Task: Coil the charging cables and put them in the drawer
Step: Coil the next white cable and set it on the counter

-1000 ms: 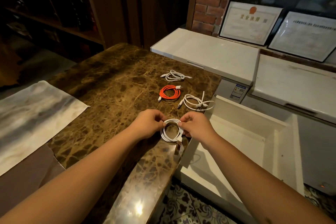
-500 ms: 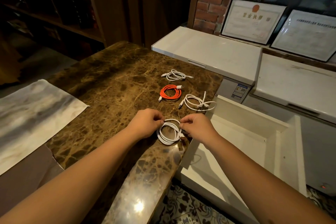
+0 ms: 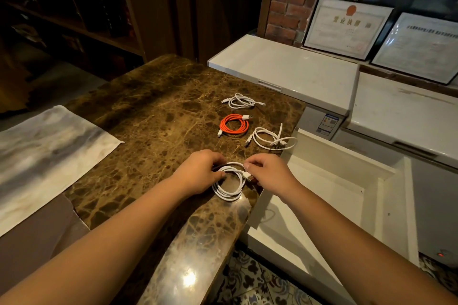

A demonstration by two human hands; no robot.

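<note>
A coiled white cable (image 3: 229, 192) lies on the brown marble counter (image 3: 158, 119) near its right edge. My left hand (image 3: 199, 172) pinches the coil's left side, and my right hand (image 3: 269, 172) grips its right side at the plug. Further back lie an orange coiled cable (image 3: 234, 124), a white coil (image 3: 241, 101) behind it, and a looser white cable (image 3: 271, 140) at the counter's edge. The open white drawer (image 3: 394, 205) stands just right of the counter, below my right arm.
A grey-white cloth (image 3: 42, 156) covers the counter's left part. White chest units (image 3: 285, 67) sit behind the drawer, with two framed documents (image 3: 347, 28) leaning on the wall. Patterned floor tiles (image 3: 250, 285) show below the counter edge.
The white coil has come down from a raised, upright hold to lie flatter on the counter. Both hands stay on it, and the hanging plug end is now drawn in at my right hand.
</note>
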